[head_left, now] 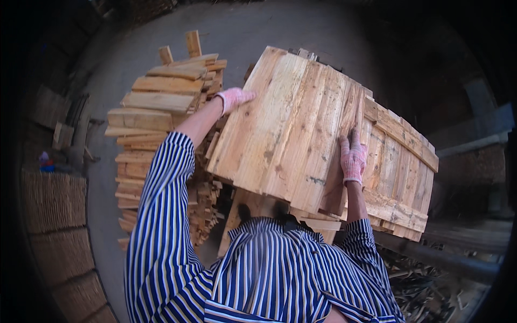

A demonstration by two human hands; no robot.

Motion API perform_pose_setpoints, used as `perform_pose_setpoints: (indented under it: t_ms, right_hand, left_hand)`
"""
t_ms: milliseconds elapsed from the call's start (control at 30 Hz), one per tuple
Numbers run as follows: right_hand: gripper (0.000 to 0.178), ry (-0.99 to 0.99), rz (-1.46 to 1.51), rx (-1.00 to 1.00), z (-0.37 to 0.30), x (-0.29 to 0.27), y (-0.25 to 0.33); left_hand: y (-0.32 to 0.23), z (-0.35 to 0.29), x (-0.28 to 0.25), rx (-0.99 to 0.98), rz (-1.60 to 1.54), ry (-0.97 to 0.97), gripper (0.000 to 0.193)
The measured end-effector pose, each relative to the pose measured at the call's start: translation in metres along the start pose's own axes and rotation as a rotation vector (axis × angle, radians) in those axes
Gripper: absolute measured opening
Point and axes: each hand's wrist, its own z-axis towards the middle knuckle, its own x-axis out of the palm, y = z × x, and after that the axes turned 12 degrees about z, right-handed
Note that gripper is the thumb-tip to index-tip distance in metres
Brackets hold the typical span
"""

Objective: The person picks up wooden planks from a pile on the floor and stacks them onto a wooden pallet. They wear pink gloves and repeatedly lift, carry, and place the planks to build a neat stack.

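Note:
A panel of pale wooden boards [291, 129] laid side by side is in front of me, tilted in the view. My left hand [235, 100], in a pink-and-white knit glove, grips its left edge; the thumb's underside is hidden. On the panel's right-hand boards rests my right hand [353, 159], gloved alike, its fingers stretched and slightly apart. Beyond that hand, a second board panel [401, 156] with cross battens [404, 137] lies partly under or against the first; I cannot tell which.
To the left stands a tall stack of loose planks [153, 116], ends uneven. Bundled flat wood stacks [56, 202] line the far left. Wood scraps [425, 285] lie at the lower right, below a dark rail [436, 258]. Grey concrete floor [253, 27] stretches behind.

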Motion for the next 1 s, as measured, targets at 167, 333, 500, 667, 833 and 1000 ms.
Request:
perform_pose_setpoints:
  t_ms: [167, 333, 500, 667, 833, 1000]
  right_hand:
    - [0.067, 0.053, 0.064, -0.062, 0.004, 0.007, -0.004]
    - [0.070, 0.029, 0.022, -0.021, -0.001, 0.008, -0.009]
    - [0.070, -0.137, -0.226, -0.353, -0.014, 0.007, -0.002]
    - [0.079, 0.035, -0.003, -0.507, -0.020, 0.001, -0.002]
    - [0.074, 0.097, -0.027, -0.646, -0.013, 0.004, -0.006]
    - [0.072, 0.089, -0.154, -0.640, -0.014, 0.007, -0.008]
  left_hand:
    - [0.017, 0.012, 0.011, 0.106, -0.071, -0.112, 0.056]
    - [0.002, 0.005, 0.016, -0.066, 0.239, -0.251, 0.072]
    - [-0.014, -0.031, 0.051, 0.017, 0.230, -0.809, 0.100]
    - [0.031, -0.148, 0.120, 0.270, 0.363, -1.640, 0.071]
    - [0.156, -0.276, 0.260, -0.567, 0.086, -1.684, 0.073]
    - [0.309, -0.374, 0.313, -1.166, -0.382, -1.332, 0.095]
